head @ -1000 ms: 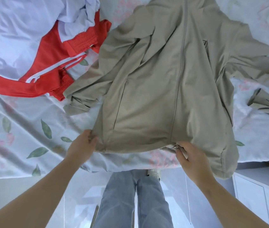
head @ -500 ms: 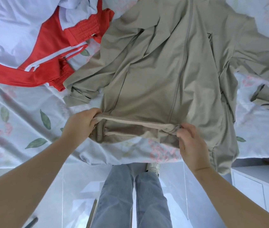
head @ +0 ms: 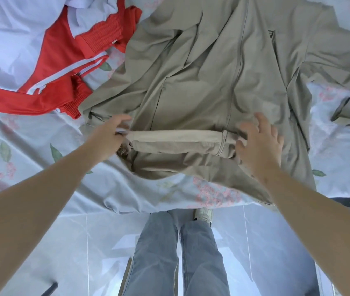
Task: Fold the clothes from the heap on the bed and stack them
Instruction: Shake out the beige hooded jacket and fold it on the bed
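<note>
A beige zip jacket (head: 212, 82) is spread front side up on the bed (head: 30, 150), which is covered by a pale sheet with green leaves and pink flowers. Its long axis runs from the near edge of the bed toward the far edge. The collar end is pointed to the far edge and the hem to the near edge, and the zip follows the same line. The hem (head: 176, 139) is turned up over the front as a narrow band that lies across, parallel to the near edge.

The left hand (head: 110, 135) is placed at the left end of this band. It is blurred, so whether the fabric is pinched cannot be told. The right hand (head: 259, 142) is held at the right end of the band with the fingers spread and released, the thumb touching the cloth.

A red and white garment (head: 52, 60) is seen near the far left corner of the bed, just beside the left sleeve of the jacket.
</note>
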A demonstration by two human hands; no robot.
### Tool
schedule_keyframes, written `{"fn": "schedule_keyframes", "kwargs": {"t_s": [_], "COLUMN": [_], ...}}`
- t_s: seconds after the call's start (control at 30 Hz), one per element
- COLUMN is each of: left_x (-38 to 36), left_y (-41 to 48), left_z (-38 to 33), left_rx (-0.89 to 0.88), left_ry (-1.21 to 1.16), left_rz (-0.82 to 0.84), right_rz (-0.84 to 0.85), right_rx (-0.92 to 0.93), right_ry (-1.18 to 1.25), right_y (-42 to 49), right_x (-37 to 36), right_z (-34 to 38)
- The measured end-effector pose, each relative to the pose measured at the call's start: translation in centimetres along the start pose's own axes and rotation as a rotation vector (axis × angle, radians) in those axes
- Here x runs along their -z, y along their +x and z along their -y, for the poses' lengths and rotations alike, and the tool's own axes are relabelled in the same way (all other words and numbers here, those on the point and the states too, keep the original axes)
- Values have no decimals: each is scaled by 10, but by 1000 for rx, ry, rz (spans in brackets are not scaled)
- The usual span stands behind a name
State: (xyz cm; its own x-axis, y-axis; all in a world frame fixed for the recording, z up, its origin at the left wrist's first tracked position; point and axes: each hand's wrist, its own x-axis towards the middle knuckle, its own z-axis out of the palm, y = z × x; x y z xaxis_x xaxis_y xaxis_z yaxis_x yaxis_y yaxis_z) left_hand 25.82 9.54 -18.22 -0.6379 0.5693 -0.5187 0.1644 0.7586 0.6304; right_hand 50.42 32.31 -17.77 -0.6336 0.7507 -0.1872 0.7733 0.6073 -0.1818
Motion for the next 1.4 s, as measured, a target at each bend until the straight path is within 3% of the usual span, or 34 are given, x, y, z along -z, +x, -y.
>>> {"fn": "schedule_keyframes", "kwargs": {"t_s": [0.07, 0.1, 0.2, 0.27, 0.43, 0.53, 0.6, 0.67, 0.7, 0.8, 0.87, 0.97, 1.1, 1.2, 1.3, 1.4], "left_x": [-15, -24, -51, -68, -88, -90, -88, -87, -85, -64, -52, -51, -71, -81, -87, -91], "left_y": [-7, -13, -23, -26, -17, -13, -11, -7, -3, 12, 23, 38, 45, 36, 27, 15], "left_z": [-14, -21, -35, -35, -22, -18, -20, -27, -33, -55, -67, -72, -72, -73, -70, -61], "left_rx": [-276, -472, -940, -1065, -747, -793, -805, -810, -767, -414, -189, -6, -186, -402, -596, -505], "left_ry": [226, 305, 476, 617, 1016, 1128, 1154, 1010, 882, 526, 295, 34, 371, 514, 502, 559], "left_rz": [-253, -301, -83, 92, 432, 447, 442, 421, 425, 527, 548, 417, 167, 21, 54, 158], "right_rz": [-100, -122, -38, 84, 185, 251, 198, 272, 350, 592, 535, 324, 161, 187, 229, 266], "right_rx": [50, 131, 485, 644, 751, 748, 752, 582, 386, -193, -342, -264, 80, 267, 305, 178], "right_ry": [-38, -15, 122, 144, 0, -169, -108, 126, 256, 703, 844, 525, 58, 134, 152, 99], "right_y": [3, 1, -19, -34, -55, -55, -49, -33, -23, 8, 23, 35, 27, 14, -3, -13], "right_x": [3, 2, -6, -15, -29, -25, -24, -20, -14, -2, 3, -1, -6, -8, -10, -13], "right_z": [5, 8, 8, 3, -17, -22, -26, -26, -27, -36, -39, -38, -30, -26, -36, -52]}}
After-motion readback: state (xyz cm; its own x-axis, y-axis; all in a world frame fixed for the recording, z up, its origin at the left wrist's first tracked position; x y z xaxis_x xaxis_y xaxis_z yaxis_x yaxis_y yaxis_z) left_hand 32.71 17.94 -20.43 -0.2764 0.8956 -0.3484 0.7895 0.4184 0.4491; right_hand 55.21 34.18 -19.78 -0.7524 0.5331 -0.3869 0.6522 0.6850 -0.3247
